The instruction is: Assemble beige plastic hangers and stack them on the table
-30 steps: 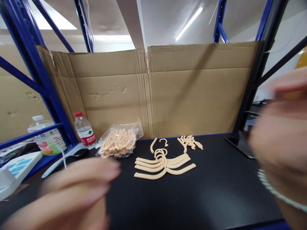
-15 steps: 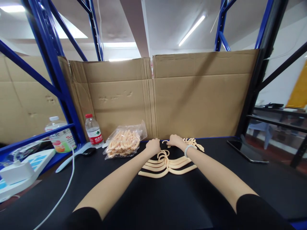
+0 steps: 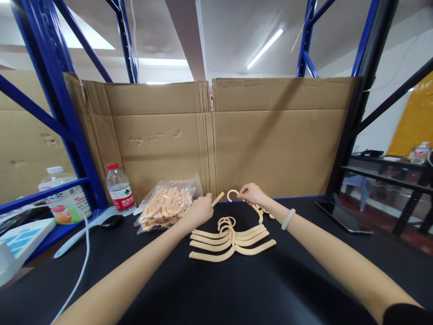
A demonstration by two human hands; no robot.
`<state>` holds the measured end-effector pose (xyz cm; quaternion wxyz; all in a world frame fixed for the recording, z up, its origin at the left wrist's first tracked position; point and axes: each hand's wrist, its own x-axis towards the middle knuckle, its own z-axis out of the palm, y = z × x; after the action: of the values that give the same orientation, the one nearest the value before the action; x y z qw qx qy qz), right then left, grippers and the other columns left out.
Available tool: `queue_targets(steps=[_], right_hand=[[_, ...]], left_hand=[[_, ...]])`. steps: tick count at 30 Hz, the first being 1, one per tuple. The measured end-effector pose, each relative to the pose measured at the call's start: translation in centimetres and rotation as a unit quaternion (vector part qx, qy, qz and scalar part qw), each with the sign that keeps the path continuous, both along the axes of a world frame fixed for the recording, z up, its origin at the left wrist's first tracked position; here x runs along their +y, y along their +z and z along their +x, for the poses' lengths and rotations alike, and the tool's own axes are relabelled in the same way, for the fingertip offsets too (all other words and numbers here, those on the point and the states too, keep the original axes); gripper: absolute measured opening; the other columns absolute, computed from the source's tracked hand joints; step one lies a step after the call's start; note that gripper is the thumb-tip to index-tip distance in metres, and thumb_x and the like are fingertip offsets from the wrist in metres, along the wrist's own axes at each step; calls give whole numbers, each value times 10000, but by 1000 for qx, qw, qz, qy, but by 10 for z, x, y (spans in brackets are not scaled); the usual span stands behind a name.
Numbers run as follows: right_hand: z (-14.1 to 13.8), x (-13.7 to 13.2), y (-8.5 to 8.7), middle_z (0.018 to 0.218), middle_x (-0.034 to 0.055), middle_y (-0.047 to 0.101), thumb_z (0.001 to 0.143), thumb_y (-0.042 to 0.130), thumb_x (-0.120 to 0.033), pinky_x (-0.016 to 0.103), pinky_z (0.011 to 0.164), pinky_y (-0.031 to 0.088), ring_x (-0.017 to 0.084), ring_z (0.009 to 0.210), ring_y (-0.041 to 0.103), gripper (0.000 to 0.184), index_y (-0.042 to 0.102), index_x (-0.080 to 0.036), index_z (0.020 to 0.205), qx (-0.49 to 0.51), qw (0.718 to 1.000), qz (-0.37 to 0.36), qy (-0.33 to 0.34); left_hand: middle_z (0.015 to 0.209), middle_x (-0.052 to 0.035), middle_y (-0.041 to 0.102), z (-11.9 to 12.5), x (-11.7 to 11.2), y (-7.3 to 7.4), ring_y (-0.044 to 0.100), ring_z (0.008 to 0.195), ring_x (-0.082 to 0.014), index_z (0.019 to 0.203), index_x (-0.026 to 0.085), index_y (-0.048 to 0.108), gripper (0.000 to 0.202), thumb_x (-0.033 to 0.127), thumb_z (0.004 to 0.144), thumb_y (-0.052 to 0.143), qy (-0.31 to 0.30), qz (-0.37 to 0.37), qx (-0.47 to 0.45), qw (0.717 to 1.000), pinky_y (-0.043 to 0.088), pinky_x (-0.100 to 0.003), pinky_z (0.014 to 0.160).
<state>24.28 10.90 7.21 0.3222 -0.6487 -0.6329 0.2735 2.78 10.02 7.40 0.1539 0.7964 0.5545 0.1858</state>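
A bar (image 3: 217, 199) is sitting in my left hand (image 3: 199, 210), a hook (image 3: 232, 194) in my right hand (image 3: 252, 194), both behind the hanger stack (image 3: 232, 237) lying on the table (image 3: 304, 280). The bag (image 3: 165, 205) is lying left of it, the phone (image 3: 343, 216) right.

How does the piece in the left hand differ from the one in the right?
The left hand grips a straight stick piece, only its end showing past the fist; the right hand pinches a curved hook, almost fully exposed. Both are peach-coloured and raised above the black table.
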Motion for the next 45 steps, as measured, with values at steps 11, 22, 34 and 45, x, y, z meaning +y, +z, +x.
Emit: queue_targets(steps=[11, 22, 34, 45], right_hand=[[-23, -99, -28, 792, 44, 683, 654, 830, -359, 280, 758, 575, 194, 805, 696, 339, 613, -153, 814, 387, 910, -18, 148], [-36, -126, -68, 938, 59, 676, 768, 791, -276, 258, 780, 525, 163, 881, 634, 177, 698, -148, 846, 492, 843, -103, 195], [-36, -130, -69, 955, 89, 695, 846, 731, -277, 267, 789, 539, 190, 887, 686, 169, 679, -130, 912, 518, 808, -176, 220], [-38, -133, -67, 870, 76, 704, 832, 738, -246, 236, 720, 561, 164, 789, 697, 155, 675, -114, 885, 504, 821, -131, 233]], left_hand=[[899, -50, 681, -24, -93, -43, 675, 838, -188, 888, 163, 549, 253, 366, 798, 670, -112, -142, -482, 857, 560, -290, 770], [791, -7, 712, -30, -111, -59, 707, 734, -183, 799, 202, 669, 62, 187, 763, 717, -96, -33, -480, 871, 575, -217, 637], [818, 5, 736, -35, -111, -70, 712, 791, -201, 838, 256, 709, 99, 185, 774, 734, -116, -11, -391, 913, 575, -252, 705], [841, 29, 752, -33, -116, -67, 718, 762, -161, 839, 250, 678, 167, 121, 758, 745, -155, 49, -367, 916, 570, -210, 695]])
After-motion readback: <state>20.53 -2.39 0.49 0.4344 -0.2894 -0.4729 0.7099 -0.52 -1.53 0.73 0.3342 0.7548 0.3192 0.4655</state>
